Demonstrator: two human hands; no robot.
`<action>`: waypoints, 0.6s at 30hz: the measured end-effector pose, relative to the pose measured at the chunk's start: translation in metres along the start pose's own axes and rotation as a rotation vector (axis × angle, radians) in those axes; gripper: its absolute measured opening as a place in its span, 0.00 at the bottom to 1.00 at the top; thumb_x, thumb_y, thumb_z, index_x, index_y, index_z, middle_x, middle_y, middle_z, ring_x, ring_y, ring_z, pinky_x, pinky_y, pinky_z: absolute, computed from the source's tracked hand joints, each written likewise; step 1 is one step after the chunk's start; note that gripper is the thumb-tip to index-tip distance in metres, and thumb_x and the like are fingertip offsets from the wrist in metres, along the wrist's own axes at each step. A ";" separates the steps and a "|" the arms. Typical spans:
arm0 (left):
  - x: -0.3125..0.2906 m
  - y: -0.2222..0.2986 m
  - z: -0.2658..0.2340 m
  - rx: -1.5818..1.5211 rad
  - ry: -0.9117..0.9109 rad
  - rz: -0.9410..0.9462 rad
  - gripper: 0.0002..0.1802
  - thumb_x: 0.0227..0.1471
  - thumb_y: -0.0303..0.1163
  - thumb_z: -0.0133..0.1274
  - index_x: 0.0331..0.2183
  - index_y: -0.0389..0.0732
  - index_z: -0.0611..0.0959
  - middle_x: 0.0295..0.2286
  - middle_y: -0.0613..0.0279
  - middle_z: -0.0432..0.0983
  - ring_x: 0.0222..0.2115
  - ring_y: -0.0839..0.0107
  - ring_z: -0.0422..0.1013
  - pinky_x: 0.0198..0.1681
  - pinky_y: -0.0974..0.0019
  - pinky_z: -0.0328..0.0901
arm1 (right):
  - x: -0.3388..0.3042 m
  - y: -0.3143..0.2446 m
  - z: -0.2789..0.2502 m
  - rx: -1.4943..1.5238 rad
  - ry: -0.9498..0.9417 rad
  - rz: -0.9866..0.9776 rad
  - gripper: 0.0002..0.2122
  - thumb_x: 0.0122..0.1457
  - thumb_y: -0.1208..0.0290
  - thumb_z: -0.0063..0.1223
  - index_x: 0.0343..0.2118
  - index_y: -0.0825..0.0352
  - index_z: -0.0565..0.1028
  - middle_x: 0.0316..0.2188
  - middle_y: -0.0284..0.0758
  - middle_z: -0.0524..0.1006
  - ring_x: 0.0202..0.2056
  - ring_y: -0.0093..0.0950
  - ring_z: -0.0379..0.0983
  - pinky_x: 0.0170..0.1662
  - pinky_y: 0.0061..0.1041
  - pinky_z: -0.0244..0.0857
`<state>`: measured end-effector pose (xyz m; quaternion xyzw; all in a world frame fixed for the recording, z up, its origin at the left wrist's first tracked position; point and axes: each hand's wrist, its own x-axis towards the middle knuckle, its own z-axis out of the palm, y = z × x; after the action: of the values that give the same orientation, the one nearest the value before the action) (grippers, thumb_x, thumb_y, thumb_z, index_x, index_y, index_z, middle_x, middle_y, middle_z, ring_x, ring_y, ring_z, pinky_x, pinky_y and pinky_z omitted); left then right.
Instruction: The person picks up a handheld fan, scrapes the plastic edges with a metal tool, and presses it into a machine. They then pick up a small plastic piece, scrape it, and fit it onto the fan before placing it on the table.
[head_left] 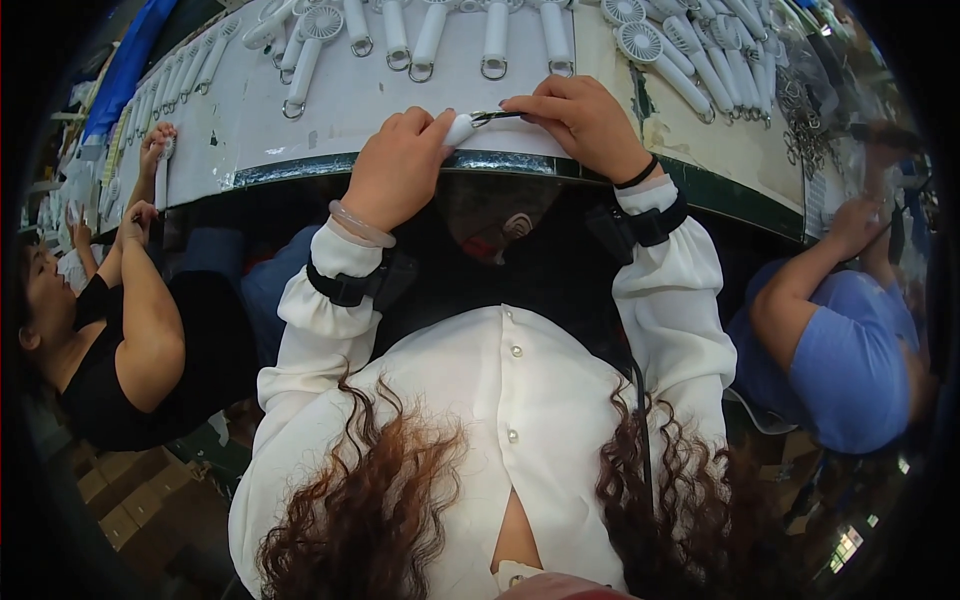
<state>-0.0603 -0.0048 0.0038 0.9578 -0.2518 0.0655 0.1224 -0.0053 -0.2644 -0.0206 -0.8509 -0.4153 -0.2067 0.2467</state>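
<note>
My left hand (pixel 398 165) grips the handle end of a small white hand-held fan (pixel 461 129) at the near edge of the white worktable (pixel 250 110). My right hand (pixel 577 119) pinches a thin metal ring piece (pixel 494 116) at the tip of that fan's handle. Both hands meet over the table's metal-trimmed front edge. I wear white sleeves with black wrist straps.
Rows of white fans with metal rings (pixel 430 40) lie across the table, with more at the back right (pixel 690 50). A person in black (pixel 130 340) works at the left, another in blue (pixel 850 340) at the right. Cardboard boxes (pixel 130 500) sit on the floor.
</note>
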 end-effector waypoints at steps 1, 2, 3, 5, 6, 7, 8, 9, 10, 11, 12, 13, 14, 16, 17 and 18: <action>0.000 0.001 0.000 -0.002 0.001 -0.002 0.20 0.54 0.28 0.51 0.50 0.39 0.75 0.36 0.54 0.72 0.37 0.56 0.69 0.40 0.60 0.67 | 0.000 0.002 0.001 0.026 -0.037 0.015 0.16 0.56 0.75 0.54 0.46 0.51 0.79 0.29 0.31 0.74 0.32 0.30 0.70 0.37 0.26 0.65; 0.000 0.001 -0.001 -0.001 0.000 -0.005 0.20 0.54 0.28 0.51 0.50 0.40 0.75 0.36 0.55 0.72 0.37 0.56 0.69 0.40 0.60 0.67 | 0.000 0.003 0.001 0.051 -0.074 0.030 0.15 0.56 0.75 0.54 0.45 0.51 0.79 0.30 0.32 0.74 0.32 0.30 0.70 0.37 0.26 0.65; 0.000 0.001 -0.002 0.002 -0.002 -0.009 0.20 0.54 0.28 0.51 0.50 0.40 0.75 0.36 0.55 0.72 0.37 0.56 0.69 0.40 0.60 0.67 | 0.001 0.005 0.002 0.052 -0.076 0.027 0.15 0.56 0.75 0.54 0.45 0.51 0.79 0.30 0.32 0.74 0.32 0.30 0.70 0.37 0.26 0.65; -0.001 0.002 -0.002 0.005 -0.003 -0.016 0.20 0.54 0.28 0.51 0.50 0.40 0.75 0.36 0.55 0.72 0.37 0.57 0.69 0.40 0.60 0.67 | 0.003 0.008 0.003 0.068 -0.086 0.029 0.15 0.56 0.76 0.54 0.45 0.51 0.80 0.30 0.32 0.74 0.32 0.31 0.70 0.37 0.27 0.65; -0.001 0.001 -0.001 0.002 0.000 -0.015 0.20 0.54 0.28 0.51 0.50 0.40 0.75 0.36 0.55 0.72 0.37 0.57 0.69 0.40 0.60 0.67 | 0.003 0.010 0.003 0.076 -0.090 0.031 0.15 0.56 0.76 0.53 0.45 0.51 0.80 0.30 0.33 0.74 0.32 0.31 0.70 0.38 0.27 0.65; -0.002 0.001 -0.001 -0.001 0.003 -0.014 0.20 0.54 0.28 0.51 0.50 0.40 0.75 0.36 0.55 0.72 0.37 0.57 0.69 0.40 0.60 0.67 | 0.004 0.010 0.003 0.076 -0.091 0.028 0.15 0.56 0.76 0.53 0.45 0.51 0.80 0.30 0.33 0.74 0.32 0.31 0.70 0.38 0.27 0.65; -0.002 0.001 -0.001 -0.004 0.006 -0.013 0.20 0.54 0.28 0.51 0.50 0.40 0.75 0.36 0.55 0.72 0.37 0.57 0.69 0.40 0.60 0.67 | 0.005 0.010 0.003 0.069 -0.095 0.013 0.15 0.56 0.77 0.53 0.45 0.51 0.80 0.30 0.33 0.74 0.33 0.31 0.70 0.38 0.27 0.65; -0.002 0.001 0.000 -0.003 0.007 -0.014 0.20 0.54 0.28 0.51 0.50 0.40 0.75 0.36 0.55 0.72 0.37 0.57 0.69 0.40 0.60 0.67 | 0.006 0.011 0.003 0.062 -0.099 -0.002 0.15 0.56 0.77 0.53 0.45 0.51 0.80 0.31 0.33 0.74 0.33 0.31 0.70 0.38 0.27 0.65; -0.002 0.001 0.000 -0.008 0.008 -0.013 0.20 0.54 0.28 0.51 0.50 0.40 0.75 0.36 0.55 0.72 0.37 0.57 0.69 0.40 0.60 0.67 | 0.006 0.011 0.003 0.056 -0.102 -0.017 0.16 0.56 0.77 0.54 0.45 0.51 0.80 0.31 0.33 0.74 0.33 0.31 0.69 0.38 0.27 0.66; -0.002 0.001 0.000 -0.013 0.008 -0.012 0.20 0.54 0.28 0.51 0.50 0.40 0.75 0.36 0.55 0.72 0.37 0.57 0.69 0.40 0.60 0.67 | 0.007 0.012 0.003 0.056 -0.101 -0.018 0.16 0.56 0.77 0.54 0.45 0.51 0.80 0.31 0.33 0.74 0.33 0.31 0.69 0.38 0.27 0.66; -0.002 0.001 0.000 -0.018 0.007 -0.011 0.20 0.54 0.28 0.51 0.50 0.41 0.75 0.36 0.55 0.72 0.37 0.57 0.69 0.40 0.60 0.67 | 0.006 0.013 0.004 0.052 -0.098 -0.019 0.15 0.56 0.76 0.54 0.45 0.50 0.80 0.31 0.32 0.74 0.33 0.30 0.70 0.38 0.27 0.66; -0.002 0.001 0.000 -0.020 0.010 -0.013 0.20 0.54 0.28 0.51 0.50 0.41 0.75 0.36 0.55 0.72 0.37 0.57 0.69 0.40 0.60 0.67 | 0.007 0.013 0.004 0.045 -0.099 -0.023 0.15 0.56 0.75 0.54 0.45 0.48 0.80 0.30 0.30 0.74 0.32 0.29 0.70 0.38 0.26 0.66; -0.003 0.000 0.000 -0.025 0.013 -0.015 0.20 0.54 0.28 0.51 0.50 0.41 0.75 0.35 0.55 0.72 0.37 0.57 0.69 0.40 0.60 0.67 | 0.007 0.013 0.005 0.038 -0.100 -0.025 0.15 0.56 0.73 0.55 0.44 0.47 0.80 0.30 0.29 0.75 0.32 0.28 0.70 0.38 0.26 0.67; -0.003 0.000 0.000 -0.036 0.018 -0.017 0.20 0.54 0.28 0.51 0.50 0.41 0.75 0.35 0.56 0.72 0.37 0.57 0.69 0.40 0.60 0.67 | 0.007 0.012 0.006 0.031 -0.101 -0.030 0.15 0.55 0.73 0.55 0.44 0.47 0.80 0.30 0.29 0.75 0.32 0.28 0.70 0.38 0.26 0.67; -0.004 0.000 0.000 -0.038 0.019 -0.018 0.20 0.54 0.28 0.51 0.50 0.41 0.75 0.35 0.56 0.72 0.37 0.57 0.69 0.40 0.60 0.67 | 0.007 0.012 0.006 0.025 -0.099 -0.033 0.15 0.55 0.74 0.55 0.44 0.47 0.80 0.30 0.29 0.74 0.32 0.29 0.71 0.38 0.26 0.67; -0.003 0.001 -0.001 -0.036 0.018 -0.019 0.20 0.54 0.28 0.51 0.50 0.41 0.75 0.35 0.56 0.72 0.37 0.57 0.69 0.40 0.60 0.67 | 0.007 0.013 0.006 0.021 -0.094 -0.034 0.15 0.55 0.74 0.55 0.44 0.47 0.80 0.30 0.29 0.74 0.32 0.29 0.71 0.37 0.26 0.67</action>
<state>-0.0635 -0.0038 0.0041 0.9572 -0.2426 0.0686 0.1425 0.0096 -0.2634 -0.0247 -0.8497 -0.4431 -0.1663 0.2325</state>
